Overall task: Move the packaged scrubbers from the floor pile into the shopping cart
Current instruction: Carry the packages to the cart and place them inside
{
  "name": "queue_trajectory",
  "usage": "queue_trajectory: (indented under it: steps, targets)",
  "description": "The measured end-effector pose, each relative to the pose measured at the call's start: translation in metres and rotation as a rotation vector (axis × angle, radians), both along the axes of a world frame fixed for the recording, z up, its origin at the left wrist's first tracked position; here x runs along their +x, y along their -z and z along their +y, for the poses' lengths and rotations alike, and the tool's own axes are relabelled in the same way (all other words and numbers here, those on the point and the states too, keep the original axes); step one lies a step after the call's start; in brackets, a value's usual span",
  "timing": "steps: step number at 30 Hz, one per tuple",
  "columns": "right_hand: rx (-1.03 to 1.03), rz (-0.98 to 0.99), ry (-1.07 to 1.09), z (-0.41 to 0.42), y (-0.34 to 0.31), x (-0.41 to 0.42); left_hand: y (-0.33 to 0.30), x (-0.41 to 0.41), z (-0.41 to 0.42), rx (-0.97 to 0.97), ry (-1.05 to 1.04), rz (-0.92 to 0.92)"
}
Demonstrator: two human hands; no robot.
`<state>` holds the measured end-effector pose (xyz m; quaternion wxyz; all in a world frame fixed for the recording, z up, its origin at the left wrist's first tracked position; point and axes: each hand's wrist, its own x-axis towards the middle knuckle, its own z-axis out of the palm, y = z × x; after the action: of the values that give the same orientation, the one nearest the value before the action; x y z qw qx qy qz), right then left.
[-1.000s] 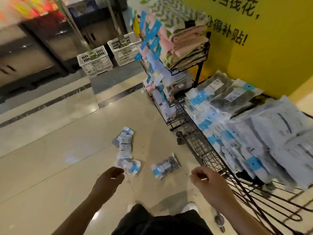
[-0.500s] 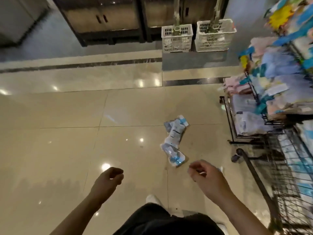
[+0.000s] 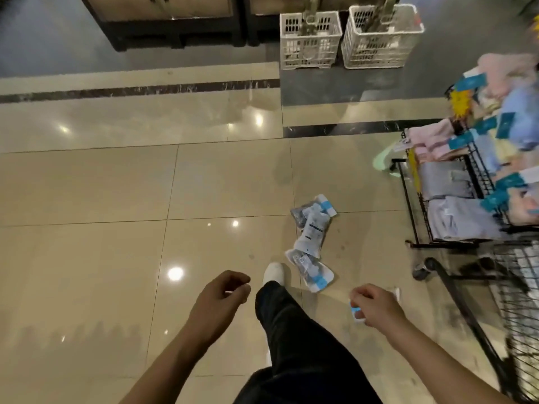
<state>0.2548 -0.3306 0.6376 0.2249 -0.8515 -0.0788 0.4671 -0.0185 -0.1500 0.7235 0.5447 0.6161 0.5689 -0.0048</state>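
A pile of packaged scrubbers, clear packets with white and blue labels, lies on the beige tiled floor just ahead of my white shoe. One more packet lies on the floor, mostly hidden behind my right hand, which hangs above it with fingers curled and nothing in its grip. My left hand is a loose fist, empty, left of my leg. The black wire shopping cart stands at the right edge, blurred.
A black wire display rack with folded cloths and packets stands right of the pile. Two white plastic crates sit at the far end by dark cabinets. Bare glossy tiles stretch to the left.
The view has swung left, away from the full cart and down to the floor. My foot has stepped forward beside the pile. Both hands stay curled and empty.
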Motion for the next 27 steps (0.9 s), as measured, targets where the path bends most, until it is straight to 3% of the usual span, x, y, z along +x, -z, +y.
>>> queue_trajectory:
  steps: [8, 21, 27]
  targets:
    - [-0.189, 0.080, 0.094, 0.079, 0.051, 0.032, 0.029, 0.056, 0.123, -0.063, 0.172, 0.174]
    - [0.080, 0.215, 0.407, 0.260, 0.039, 0.088, 0.085, 0.171, 0.364, -0.121, 0.493, 0.416]
    - [-0.026, 0.186, 0.593, 0.285, 0.078, 0.069, 0.165, 0.261, 0.420, -0.236, 0.558, 0.478]
